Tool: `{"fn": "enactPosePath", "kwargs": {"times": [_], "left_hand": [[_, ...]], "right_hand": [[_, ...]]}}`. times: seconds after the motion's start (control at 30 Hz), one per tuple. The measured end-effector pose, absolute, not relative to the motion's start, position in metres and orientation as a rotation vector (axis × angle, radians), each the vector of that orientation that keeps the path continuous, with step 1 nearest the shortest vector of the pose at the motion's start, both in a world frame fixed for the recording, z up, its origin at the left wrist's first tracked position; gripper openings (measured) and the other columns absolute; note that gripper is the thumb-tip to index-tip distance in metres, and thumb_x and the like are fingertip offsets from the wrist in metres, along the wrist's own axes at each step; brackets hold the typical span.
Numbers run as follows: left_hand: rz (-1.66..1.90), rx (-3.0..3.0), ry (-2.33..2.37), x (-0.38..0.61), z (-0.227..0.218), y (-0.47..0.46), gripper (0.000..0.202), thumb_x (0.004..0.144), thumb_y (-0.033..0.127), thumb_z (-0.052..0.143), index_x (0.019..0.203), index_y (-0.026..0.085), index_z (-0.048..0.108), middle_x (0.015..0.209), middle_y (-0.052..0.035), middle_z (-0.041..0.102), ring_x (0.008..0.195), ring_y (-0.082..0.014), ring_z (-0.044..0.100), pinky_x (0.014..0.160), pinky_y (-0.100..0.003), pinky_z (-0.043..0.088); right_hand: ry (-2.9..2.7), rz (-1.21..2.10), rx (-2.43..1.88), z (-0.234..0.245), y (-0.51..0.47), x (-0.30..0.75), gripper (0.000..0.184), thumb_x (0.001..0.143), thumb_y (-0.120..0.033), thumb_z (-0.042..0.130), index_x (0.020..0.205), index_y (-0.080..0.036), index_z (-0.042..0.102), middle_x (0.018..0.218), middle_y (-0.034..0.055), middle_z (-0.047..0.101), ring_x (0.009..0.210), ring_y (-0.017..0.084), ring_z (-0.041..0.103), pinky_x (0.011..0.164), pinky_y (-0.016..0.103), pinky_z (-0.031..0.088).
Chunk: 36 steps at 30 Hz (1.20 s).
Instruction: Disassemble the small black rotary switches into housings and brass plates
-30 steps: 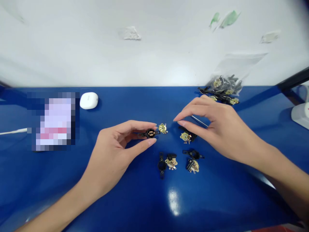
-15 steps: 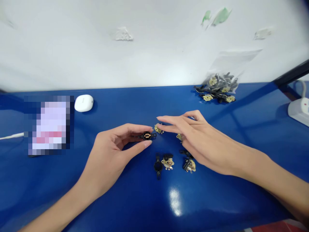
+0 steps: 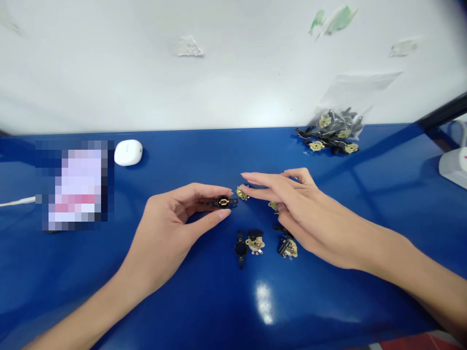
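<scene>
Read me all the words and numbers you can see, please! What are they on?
No words or numbers can be read here.
White case: faint mark, maybe letters, too small and blurred to read.
Screen: blurred into squares, nothing readable.
White block, right edge: tiny red mark, too small to make out.
Black part in the left hand, gold plate by the right hand: no writing that I can see.

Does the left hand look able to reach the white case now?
Probably yes: only blue tabletop lies between the left hand and the white case, though that hand holds a black part.
</scene>
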State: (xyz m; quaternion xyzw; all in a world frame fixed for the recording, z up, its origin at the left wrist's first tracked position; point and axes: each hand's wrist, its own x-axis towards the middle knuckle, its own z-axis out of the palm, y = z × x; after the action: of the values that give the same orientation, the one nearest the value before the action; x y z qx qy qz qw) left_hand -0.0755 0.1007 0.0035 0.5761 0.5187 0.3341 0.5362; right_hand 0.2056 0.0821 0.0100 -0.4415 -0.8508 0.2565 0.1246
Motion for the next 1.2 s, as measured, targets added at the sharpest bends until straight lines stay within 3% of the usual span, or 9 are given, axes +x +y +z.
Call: {"fn": "enactPosePath", "kwargs": {"times": [0.37, 0.63, 0.77, 0.9, 1.0, 1.1, 1.2], "left_hand": [[0.798, 1.373, 1.227, -0.077, 0.002, 0.101, 0.023, 0.092, 0.034, 0.099, 0.114, 0.033, 0.094, 0.118, 0.0005, 0.094, 0.113, -0.0265, 0.089, 0.111, -0.036, 0.070], [0.801, 1.362, 1.223, -0.076, 0.002, 0.101, 0.023, 0.090, 0.034, 0.100, 0.112, 0.032, 0.093, 0.118, -0.0003, 0.094, 0.114, -0.0280, 0.089, 0.114, -0.040, 0.070], [0.806, 1.367, 1.211, -0.075, 0.002, 0.100, 0.025, 0.090, 0.032, 0.101, 0.113, 0.030, 0.093, 0.118, -0.0003, 0.094, 0.115, -0.0279, 0.090, 0.114, -0.038, 0.070], [0.806, 1.409, 1.206, -0.073, 0.000, 0.098, 0.025, 0.090, 0.029, 0.100, 0.114, 0.029, 0.092, 0.116, 0.0014, 0.094, 0.111, -0.0259, 0.090, 0.110, -0.035, 0.072], [0.813, 1.453, 1.202, -0.072, -0.004, 0.096, 0.025, 0.091, 0.030, 0.100, 0.115, 0.033, 0.091, 0.115, 0.0051, 0.094, 0.110, -0.0222, 0.090, 0.108, -0.029, 0.072], [0.836, 1.519, 1.201, -0.071, -0.006, 0.092, 0.029, 0.093, 0.031, 0.098, 0.120, 0.040, 0.089, 0.117, 0.0095, 0.093, 0.109, -0.0180, 0.090, 0.108, -0.024, 0.070], [0.861, 1.581, 1.205, -0.071, -0.005, 0.089, 0.034, 0.095, 0.029, 0.096, 0.123, 0.044, 0.088, 0.116, 0.0123, 0.092, 0.108, -0.0162, 0.089, 0.109, -0.024, 0.070]], "right_hand": [[-2.490, 0.733, -1.262, 0.012, 0.084, 0.201, 0.080, 0.107, -0.003, 0.041, 0.181, -0.028, 0.025, 0.167, 0.0069, 0.071, 0.157, 0.035, 0.052, 0.113, 0.056, 0.049], [-2.449, 0.763, -1.293, 0.015, 0.079, 0.205, 0.079, 0.108, -0.007, 0.044, 0.181, -0.032, 0.025, 0.165, 0.0038, 0.073, 0.154, 0.036, 0.058, 0.114, 0.058, 0.050], [-2.388, 0.669, -1.315, 0.020, 0.078, 0.207, 0.073, 0.111, -0.010, 0.046, 0.178, -0.037, 0.034, 0.166, 0.0020, 0.072, 0.148, 0.035, 0.066, 0.113, 0.056, 0.052], [-2.330, 0.517, -1.230, 0.023, 0.082, 0.210, 0.048, 0.117, -0.017, 0.049, 0.162, -0.030, 0.058, 0.156, 0.0049, 0.077, 0.140, 0.032, 0.072, 0.112, 0.053, 0.050], [-2.249, 0.469, -1.223, 0.020, 0.082, 0.206, 0.028, 0.117, -0.018, 0.057, 0.137, -0.028, 0.074, 0.131, 0.0037, 0.084, 0.120, 0.028, 0.075, 0.104, 0.048, 0.051], [-2.239, 0.431, -1.164, 0.014, 0.080, 0.195, 0.013, 0.115, -0.017, 0.066, 0.118, -0.024, 0.077, 0.111, 0.0036, 0.082, 0.101, 0.024, 0.073, 0.095, 0.044, 0.051], [-2.289, 0.349, -1.120, 0.010, 0.079, 0.181, 0.011, 0.116, -0.018, 0.068, 0.114, -0.020, 0.079, 0.108, 0.0042, 0.082, 0.098, 0.023, 0.072, 0.093, 0.043, 0.049]]}}
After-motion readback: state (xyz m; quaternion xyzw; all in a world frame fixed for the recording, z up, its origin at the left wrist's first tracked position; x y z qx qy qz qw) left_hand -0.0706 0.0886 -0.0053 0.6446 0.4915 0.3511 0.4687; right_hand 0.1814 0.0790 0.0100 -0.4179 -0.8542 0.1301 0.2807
